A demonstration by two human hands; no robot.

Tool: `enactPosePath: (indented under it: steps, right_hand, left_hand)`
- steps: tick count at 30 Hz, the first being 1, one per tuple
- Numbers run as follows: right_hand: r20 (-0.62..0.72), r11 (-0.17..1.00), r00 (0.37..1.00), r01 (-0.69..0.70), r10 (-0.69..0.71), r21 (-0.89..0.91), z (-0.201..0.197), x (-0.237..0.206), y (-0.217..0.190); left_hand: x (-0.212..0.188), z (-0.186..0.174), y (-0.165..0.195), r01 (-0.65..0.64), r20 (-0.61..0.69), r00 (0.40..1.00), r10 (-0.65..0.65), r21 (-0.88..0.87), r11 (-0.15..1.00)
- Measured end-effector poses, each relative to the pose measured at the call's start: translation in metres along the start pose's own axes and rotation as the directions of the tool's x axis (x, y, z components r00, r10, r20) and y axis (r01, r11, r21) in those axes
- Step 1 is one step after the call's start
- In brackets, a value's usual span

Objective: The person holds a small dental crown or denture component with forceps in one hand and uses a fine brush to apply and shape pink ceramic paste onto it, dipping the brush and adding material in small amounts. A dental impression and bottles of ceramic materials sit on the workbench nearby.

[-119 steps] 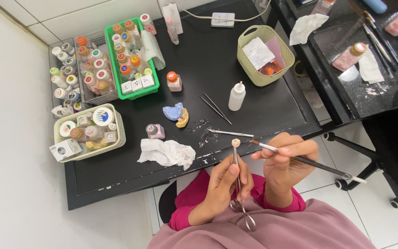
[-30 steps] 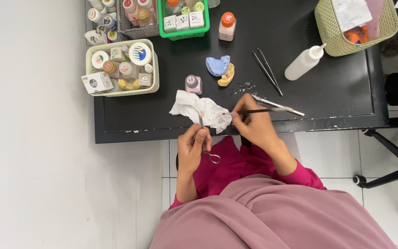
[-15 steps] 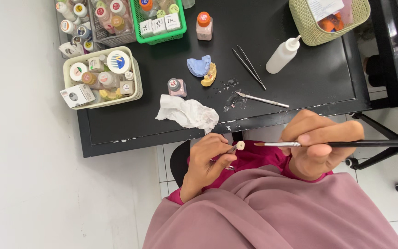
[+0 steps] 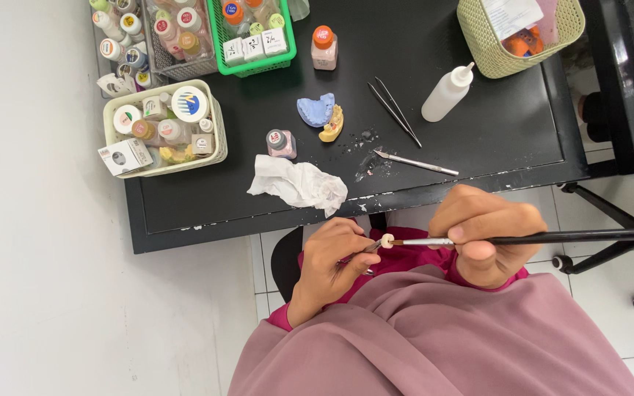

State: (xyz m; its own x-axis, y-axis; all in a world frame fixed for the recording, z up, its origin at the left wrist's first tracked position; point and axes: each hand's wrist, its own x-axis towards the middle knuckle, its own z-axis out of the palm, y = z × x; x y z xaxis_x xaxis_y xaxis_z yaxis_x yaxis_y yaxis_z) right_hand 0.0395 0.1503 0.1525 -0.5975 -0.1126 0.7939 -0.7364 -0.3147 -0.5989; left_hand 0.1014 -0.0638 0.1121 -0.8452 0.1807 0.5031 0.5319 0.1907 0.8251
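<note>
Gripping a thin metal clamp-like tool between closed fingers, the left hand holds a small whitish tooth-shaped piece at the tool's tip, just below the front edge of the black rectangular table and above the lap, which is draped in mauve cloth. The right hand is closed in a pinch around a long slender brush with a dark handle and silver ferrule, which lies level; its tip touches the tooth-shaped piece from the right. On the table, nearest that front edge, a crumpled white tissue lies just above the left hand. Right of the tissue rests a slim metal spatula beside smears of pale powder. Farther back sit a small pink-filled jar with a grey lid, a blue and yellow dental cast, a pair of dark tweezers and a white squeeze bottle with a pointed nozzle. At the table's left end stands a cream plastic basket of little jars, and at the back right corner an olive woven basket.
</note>
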Motion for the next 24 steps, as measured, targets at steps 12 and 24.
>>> enactPosePath:
  steps: [12, 24]
  right_hand:
    - [-0.012, 0.999, 0.999, 0.035, -0.035, -0.022, -0.0038, -0.0020, -0.0010]
    - [0.022, 0.997, 0.998, 0.053, -0.052, -0.065, -0.0039, 0.0001, -0.0036]
  left_hand:
    - [-0.0026, 0.0019, -0.0024, -0.016, 0.029, 0.999, 0.016, -0.024, 1.000]
    - [-0.0022, 0.0021, -0.0012, -0.012, 0.016, 1.000, 0.012, -0.015, 1.000]
